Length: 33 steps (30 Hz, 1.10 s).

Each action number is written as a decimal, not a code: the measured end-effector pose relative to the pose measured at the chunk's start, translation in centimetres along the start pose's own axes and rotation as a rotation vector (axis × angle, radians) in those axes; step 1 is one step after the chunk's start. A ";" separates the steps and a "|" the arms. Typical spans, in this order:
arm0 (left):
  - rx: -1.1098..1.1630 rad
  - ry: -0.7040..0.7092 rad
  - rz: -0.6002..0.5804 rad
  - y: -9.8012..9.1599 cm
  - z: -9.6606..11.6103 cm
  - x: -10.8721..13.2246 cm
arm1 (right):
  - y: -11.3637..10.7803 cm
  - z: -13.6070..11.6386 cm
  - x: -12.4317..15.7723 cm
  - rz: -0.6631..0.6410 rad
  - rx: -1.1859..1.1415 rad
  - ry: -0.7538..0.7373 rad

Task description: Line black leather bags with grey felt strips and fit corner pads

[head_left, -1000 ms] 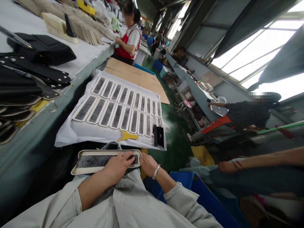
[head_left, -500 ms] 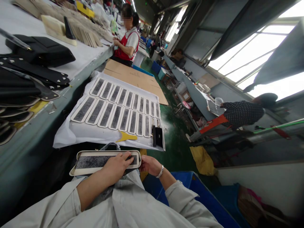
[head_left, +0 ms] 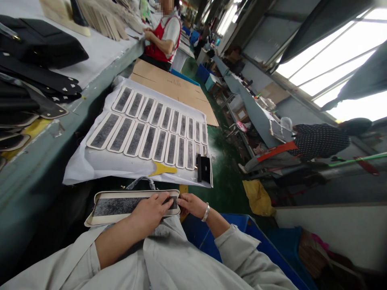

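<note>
Across my lap lies a handbag point(head_left: 116, 206), its long bottom face up, with a cream rim around a dark speckled strip. A handle wrapped in clear plastic shows at its far side. My left hand point(head_left: 152, 210) rests on this face near the right end, fingers spread and pressing on the strip. At the right end my right hand point(head_left: 191, 204) pinches the rim, thumb on the inside; its other fingertips are partly hidden. Beyond the bag, a white-covered board point(head_left: 99, 171) bears two rows of cream-edged dark panels point(head_left: 130, 136).
A yellow scraper-like piece point(head_left: 163, 169) and a small black case point(head_left: 205, 169) lie on the board's near edge. Cardboard point(head_left: 169, 82) is behind it. Black bag parts point(head_left: 39, 76) lie on the left bench. A blue bin point(head_left: 238, 229) stands at my right. Two other people are farther off.
My right hand has shifted slightly inward, its thumb now over the rim's inner side at the bag's end. My left hand stays on the strip. The view has tilted down a little.
</note>
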<state>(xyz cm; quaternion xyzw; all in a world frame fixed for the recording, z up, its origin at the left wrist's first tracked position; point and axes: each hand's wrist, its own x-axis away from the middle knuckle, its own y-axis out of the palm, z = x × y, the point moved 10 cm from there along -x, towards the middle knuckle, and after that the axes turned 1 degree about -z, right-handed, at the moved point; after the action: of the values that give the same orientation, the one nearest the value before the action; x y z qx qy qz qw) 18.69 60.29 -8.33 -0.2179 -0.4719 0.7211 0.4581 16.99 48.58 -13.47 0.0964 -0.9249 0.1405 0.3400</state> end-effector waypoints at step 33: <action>1.158 -0.517 -0.002 1.1 -18.3 12.3 | -1.6 0.3 0.1 0.144 0.034 0.055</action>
<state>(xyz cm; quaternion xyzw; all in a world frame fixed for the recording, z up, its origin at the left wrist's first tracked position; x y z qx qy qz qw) 25.91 79.58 -16.26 0.2467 -0.1010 0.8884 0.3737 17.15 47.01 -13.31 0.0316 -0.9171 0.1831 0.3527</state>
